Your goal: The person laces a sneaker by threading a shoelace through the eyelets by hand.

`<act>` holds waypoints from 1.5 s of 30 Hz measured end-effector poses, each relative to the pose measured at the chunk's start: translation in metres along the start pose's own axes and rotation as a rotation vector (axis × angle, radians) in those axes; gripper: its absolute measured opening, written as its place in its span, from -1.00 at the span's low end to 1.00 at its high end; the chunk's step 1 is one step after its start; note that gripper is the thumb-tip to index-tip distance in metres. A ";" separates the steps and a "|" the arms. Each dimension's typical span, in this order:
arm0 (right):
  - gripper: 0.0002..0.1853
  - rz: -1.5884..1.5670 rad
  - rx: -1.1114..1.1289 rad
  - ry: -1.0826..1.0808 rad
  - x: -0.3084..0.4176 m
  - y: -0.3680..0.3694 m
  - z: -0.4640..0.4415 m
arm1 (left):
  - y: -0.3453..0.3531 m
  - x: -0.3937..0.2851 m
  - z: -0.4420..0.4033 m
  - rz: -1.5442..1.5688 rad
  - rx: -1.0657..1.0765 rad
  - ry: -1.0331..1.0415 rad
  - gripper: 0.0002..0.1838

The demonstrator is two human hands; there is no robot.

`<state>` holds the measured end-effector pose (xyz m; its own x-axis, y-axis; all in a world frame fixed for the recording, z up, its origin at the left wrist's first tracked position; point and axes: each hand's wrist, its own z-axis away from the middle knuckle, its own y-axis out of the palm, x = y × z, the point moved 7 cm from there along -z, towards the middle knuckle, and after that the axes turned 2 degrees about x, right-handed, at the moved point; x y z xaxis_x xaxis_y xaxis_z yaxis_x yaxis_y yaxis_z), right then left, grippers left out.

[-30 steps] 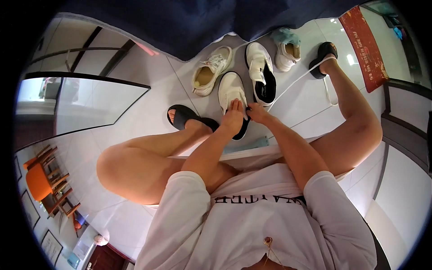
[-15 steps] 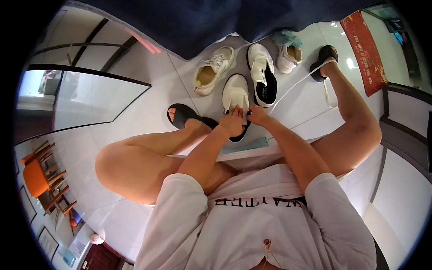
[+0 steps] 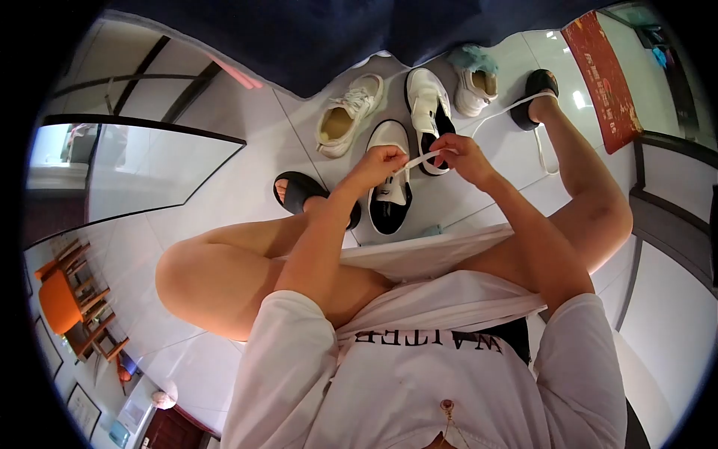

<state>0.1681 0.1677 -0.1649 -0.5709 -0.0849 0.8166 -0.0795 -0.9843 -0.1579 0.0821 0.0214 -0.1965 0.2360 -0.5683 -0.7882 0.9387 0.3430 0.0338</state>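
A white shoelace (image 3: 422,158) is stretched between my two hands, above a pair of white slip-on-shaped shoes with black insoles. My left hand (image 3: 383,162) pinches one part of it over the nearer white shoe (image 3: 390,203). Pinching the lace further along, my right hand (image 3: 461,157) sits beside the heel of the farther white shoe (image 3: 428,101). A long stretch of white lace (image 3: 508,107) runs across the floor to the black slipper on my right foot, with a loop hanging beyond it.
Left of the pair lies a worn white sneaker (image 3: 349,116); its mate (image 3: 476,91) stands right with a teal cloth (image 3: 473,58) on it. Black slippers (image 3: 303,193) are on my feet. Dark blue cloth (image 3: 329,37) hangs ahead, a red mat (image 3: 603,82) lies right.
Both hands have lifted off the nearer shoe, the right one moving up and right. The lace is now pulled out straight between them, and the shoe's black insole shows.
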 end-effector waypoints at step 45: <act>-0.67 0.028 -0.075 -0.241 -0.004 0.044 0.006 | 0.026 0.018 -0.016 0.151 -0.172 0.000 -0.84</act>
<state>0.1721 0.1236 -0.1717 -0.3630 -0.1556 0.9187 -0.1315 -0.9675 -0.2159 0.1064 0.0315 -0.2197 0.3704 -0.5012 -0.7821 0.8364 0.5462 0.0461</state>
